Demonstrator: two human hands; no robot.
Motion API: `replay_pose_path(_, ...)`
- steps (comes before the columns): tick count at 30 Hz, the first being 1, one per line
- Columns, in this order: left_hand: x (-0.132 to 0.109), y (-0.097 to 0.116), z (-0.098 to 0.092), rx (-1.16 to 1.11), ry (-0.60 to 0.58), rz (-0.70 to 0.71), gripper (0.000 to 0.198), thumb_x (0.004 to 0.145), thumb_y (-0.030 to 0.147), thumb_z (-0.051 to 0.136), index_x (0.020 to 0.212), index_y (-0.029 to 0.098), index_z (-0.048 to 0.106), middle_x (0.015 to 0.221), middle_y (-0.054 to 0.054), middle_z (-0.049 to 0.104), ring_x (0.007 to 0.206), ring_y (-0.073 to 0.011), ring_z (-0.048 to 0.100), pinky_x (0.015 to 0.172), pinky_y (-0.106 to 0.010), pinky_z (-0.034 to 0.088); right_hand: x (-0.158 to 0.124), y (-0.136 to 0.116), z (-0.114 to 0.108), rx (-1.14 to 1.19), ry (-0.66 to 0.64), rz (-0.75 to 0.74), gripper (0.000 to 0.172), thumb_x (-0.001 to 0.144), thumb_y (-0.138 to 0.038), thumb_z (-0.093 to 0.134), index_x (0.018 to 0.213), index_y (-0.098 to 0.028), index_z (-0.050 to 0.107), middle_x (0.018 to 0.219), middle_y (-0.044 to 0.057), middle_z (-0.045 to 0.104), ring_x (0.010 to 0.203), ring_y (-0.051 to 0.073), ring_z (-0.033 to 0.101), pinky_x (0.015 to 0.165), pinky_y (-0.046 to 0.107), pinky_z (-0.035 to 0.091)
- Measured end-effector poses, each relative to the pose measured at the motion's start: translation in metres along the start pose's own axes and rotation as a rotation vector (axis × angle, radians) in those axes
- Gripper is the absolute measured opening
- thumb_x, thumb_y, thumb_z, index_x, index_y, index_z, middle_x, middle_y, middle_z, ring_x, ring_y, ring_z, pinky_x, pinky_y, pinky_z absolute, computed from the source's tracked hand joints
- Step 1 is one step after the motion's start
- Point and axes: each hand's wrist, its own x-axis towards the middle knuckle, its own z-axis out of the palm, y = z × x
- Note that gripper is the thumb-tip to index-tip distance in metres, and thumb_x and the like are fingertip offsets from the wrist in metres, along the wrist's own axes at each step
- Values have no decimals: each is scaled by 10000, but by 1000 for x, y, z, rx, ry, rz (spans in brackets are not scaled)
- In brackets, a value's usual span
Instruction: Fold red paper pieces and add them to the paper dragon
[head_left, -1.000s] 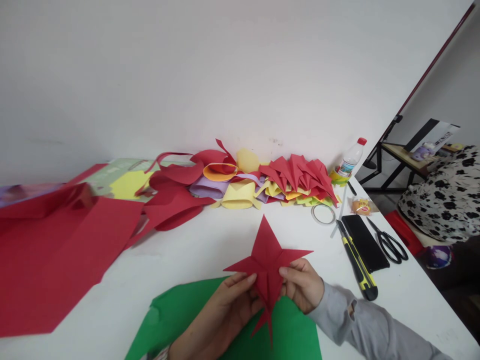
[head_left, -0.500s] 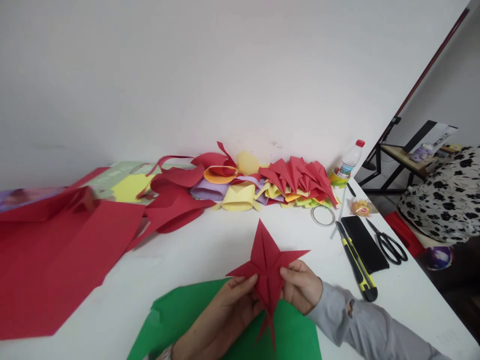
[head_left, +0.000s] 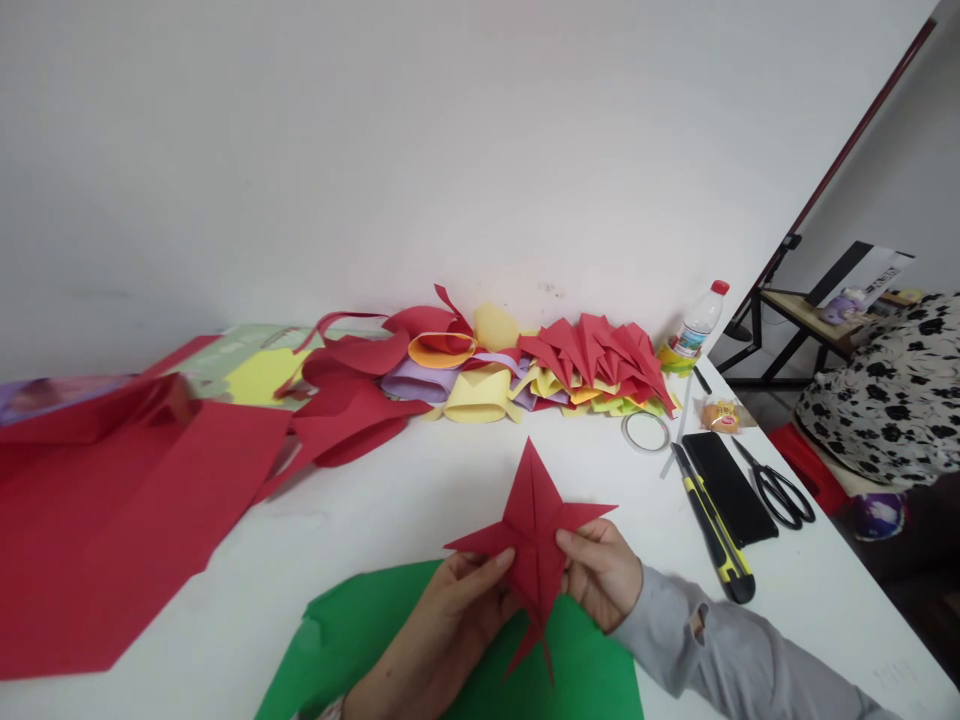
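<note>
I hold a folded red paper star [head_left: 534, 515] upright above the white table [head_left: 390, 510], near its front edge. My left hand [head_left: 457, 620] pinches the star's lower left side with thumb and fingers closed on it. On the star's lower right side, my right hand [head_left: 600, 572], in a grey sleeve, grips it the same way. The star's thin lower tips hang down over a green paper sheet [head_left: 360, 640] lying flat under my hands.
Large red paper sheets [head_left: 112, 520] cover the left. A row of folded red, yellow and purple paper pieces [head_left: 525, 375] lines the wall. On the right lie a tape ring [head_left: 646, 430], utility knife [head_left: 712, 530], black case [head_left: 729, 485], scissors [head_left: 780, 490] and water bottle [head_left: 699, 320].
The star has tilted and shifted slightly between my hands, which keep their hold. Nothing else on the table has moved.
</note>
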Motion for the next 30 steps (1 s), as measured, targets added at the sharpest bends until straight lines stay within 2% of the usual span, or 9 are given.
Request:
replay_pose_path(4, -1, 4, 2, 269, 183, 171, 195, 643, 304, 813, 765, 176, 730, 748, -33, 746, 752, -234, 679, 754, -336, 523, 1, 2, -5, -287, 111, -146, 381, 577, -452, 839, 689, -119, 689, 505, 9, 633, 342, 93, 502, 345, 202, 378)
replay_pose_path(7, -3, 7, 4, 508, 257, 359, 181, 596, 267, 830, 728, 209, 721, 727, -5, 724, 759, -229, 657, 728, -291, 504, -2, 4, -8, -526, 159, -216, 376, 647, -487, 779, 622, -132, 658, 444, -12, 584, 342, 91, 492, 350, 201, 367)
replay_pose_path(10, -6, 5, 5, 665, 232, 486, 109, 658, 260, 782, 669, 230, 678, 687, 11, 661, 656, -188, 600, 621, -255, 473, -6, 5, -7, -666, 154, -247, 337, 699, -478, 740, 688, -148, 674, 444, -26, 564, 377, 101, 506, 379, 209, 396)
replay_pose_path(12, -7, 1, 5, 744, 189, 551, 147, 703, 264, 746, 613, 233, 633, 659, 10, 610, 604, -167, 556, 574, -245, 452, -9, 5, -4, -729, 95, -269, 318, 744, -473, 703, 753, -155, 684, 472, -27, 567, 391, 105, 509, 391, 216, 401)
replay_pose_path(16, -11, -3, 6, 851, 76, 562, 167, 700, 272, 746, 596, 231, 621, 709, -21, 573, 604, -178, 553, 502, -247, 453, -14, 1, 0, -850, -40, -377, 349, 850, -493, 581, 732, -176, 666, 583, -4, 584, 506, 124, 533, 488, 243, 425)
replay_pose_path(20, -14, -2, 7, 875, 40, 549, 57, 699, 266, 744, 735, 237, 711, 827, -54, 592, 606, -183, 569, 530, -275, 492, -18, -1, -5, -772, -138, -397, 556, 888, -641, 416, 645, -188, 627, 644, 40, 595, 646, 171, 569, 616, 286, 458)
replay_pose_path(26, -14, 0, 4, 870, 77, 595, 195, 688, 257, 750, 879, 261, 786, 978, -107, 613, 843, -268, 615, 652, -287, 537, -15, 3, -11, -414, -267, -335, 770, 654, -872, 463, 871, -166, 684, 671, 62, 643, 594, 197, 608, 607, 318, 480)
replay_pose_path(28, -12, -3, 0, 882, 75, 589, 273, 694, 261, 750, 965, 283, 777, 1049, -106, 607, 878, -273, 611, 664, -283, 547, -12, 3, -9, -369, -262, -311, 780, 592, -879, 519, 832, -155, 684, 649, 55, 646, 565, 187, 604, 579, 306, 476)
replay_pose_path(30, -11, -7, -5, 915, 23, 606, 333, 729, 267, 721, 1058, 308, 744, 1107, -96, 602, 895, -262, 613, 693, -286, 556, -9, 2, -8, -389, -215, -286, 654, 575, -785, 656, 742, -153, 670, 603, 29, 640, 539, 163, 593, 553, 275, 465)
